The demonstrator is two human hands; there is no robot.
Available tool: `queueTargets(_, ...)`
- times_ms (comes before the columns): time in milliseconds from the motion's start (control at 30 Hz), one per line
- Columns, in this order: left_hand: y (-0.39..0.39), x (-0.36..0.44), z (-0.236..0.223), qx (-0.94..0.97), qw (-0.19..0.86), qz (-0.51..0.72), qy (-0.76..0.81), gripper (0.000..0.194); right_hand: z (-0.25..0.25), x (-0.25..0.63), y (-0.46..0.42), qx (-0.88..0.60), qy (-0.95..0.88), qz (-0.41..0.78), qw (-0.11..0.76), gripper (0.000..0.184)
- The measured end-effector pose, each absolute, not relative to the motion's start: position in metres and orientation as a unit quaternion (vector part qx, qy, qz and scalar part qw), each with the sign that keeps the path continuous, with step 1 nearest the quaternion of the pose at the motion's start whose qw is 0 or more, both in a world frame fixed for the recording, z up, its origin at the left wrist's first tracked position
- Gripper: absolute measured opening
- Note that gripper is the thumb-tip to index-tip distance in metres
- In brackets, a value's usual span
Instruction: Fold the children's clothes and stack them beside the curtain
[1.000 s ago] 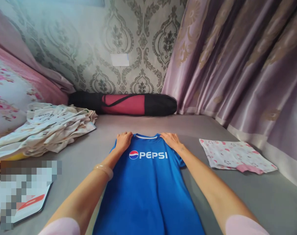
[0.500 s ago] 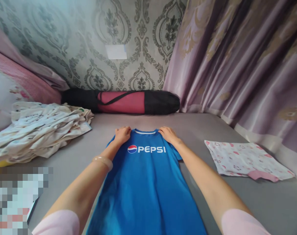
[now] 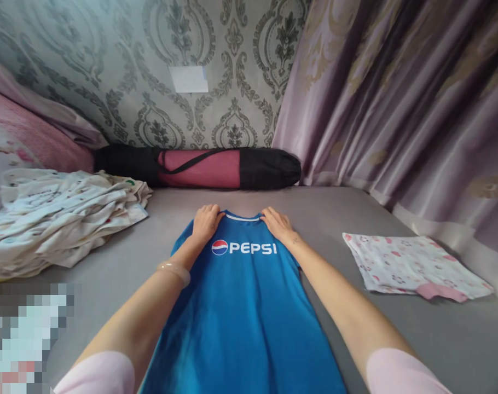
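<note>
A blue T-shirt (image 3: 249, 306) with a PEPSI print lies spread out in front of me, its white-trimmed collar at the far end. My left hand (image 3: 207, 221) grips the shirt's shoulder just left of the collar, fingers closed on the cloth. On the other side of the collar, my right hand (image 3: 276, 222) pinches the right shoulder. The sleeves are partly hidden beneath my hands and forearms. The near end of the shirt runs out of the bottom of the view.
A grey sheet (image 3: 323, 208) covers the surface. Heaped pale clothes (image 3: 64, 213) lie at left, and a folded white-and-pink printed garment (image 3: 413, 265) at right. Against the wall rests a long black-and-red bag (image 3: 208, 168). A purple curtain (image 3: 355, 109) hangs at right.
Both hands have shifted slightly inward, closer to the collar, keeping hold of the shoulders. The view has turned a little; the shirt stays in nearly the same place.
</note>
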State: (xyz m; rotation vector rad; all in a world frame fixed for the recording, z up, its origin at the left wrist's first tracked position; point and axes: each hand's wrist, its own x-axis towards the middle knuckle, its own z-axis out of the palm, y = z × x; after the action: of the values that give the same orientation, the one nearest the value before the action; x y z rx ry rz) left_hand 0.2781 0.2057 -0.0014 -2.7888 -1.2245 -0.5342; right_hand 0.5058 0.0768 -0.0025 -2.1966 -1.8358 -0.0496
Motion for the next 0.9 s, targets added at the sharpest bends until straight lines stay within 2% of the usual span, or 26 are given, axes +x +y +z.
queueTargets(67,0.204,0.279,-0.002,-0.904,0.029,-0.127,-0.407,0.032,-0.001,0.506,0.078,-0.767,-0.625,0.010,0.143,0.024)
queueTargets(167,0.201,0.280,0.000,-0.898,0.031,-0.081,-0.431,0.034,0.007,0.519,0.080,-0.778,-0.585,0.121,0.195,0.025)
queueTargets(300,0.185,0.287,0.012,-0.902,0.053,-0.108,-0.414,0.038,0.024,0.554,0.065,-0.802,-0.510,0.212,0.228,0.049)
queueTargets(400,0.161,0.308,0.021,-0.935,0.003,-0.122,-0.333,0.034,0.030,0.574,0.046,-0.815,-0.464,0.255,0.234,0.058)
queueTargets(467,0.141,0.328,0.020,-0.959,-0.047,-0.120,-0.254,0.032,0.029,0.577,0.035,-0.817,-0.444,0.278,0.241,0.055)
queueTargets(567,0.115,0.359,0.008,-0.972,-0.097,-0.126,-0.171,0.033,0.023,0.572,0.027,-0.810,-0.444,0.285,0.258,0.039)
queueTargets(733,0.091,0.381,-0.022,-0.960,-0.081,-0.141,-0.227,0.042,0.014,0.559,0.025,-0.784,-0.459,0.256,0.329,0.013)
queueTargets(900,0.085,0.381,-0.031,-0.958,-0.060,-0.120,-0.254,0.051,0.012,0.550,0.027,-0.763,-0.429,0.263,0.406,0.012)
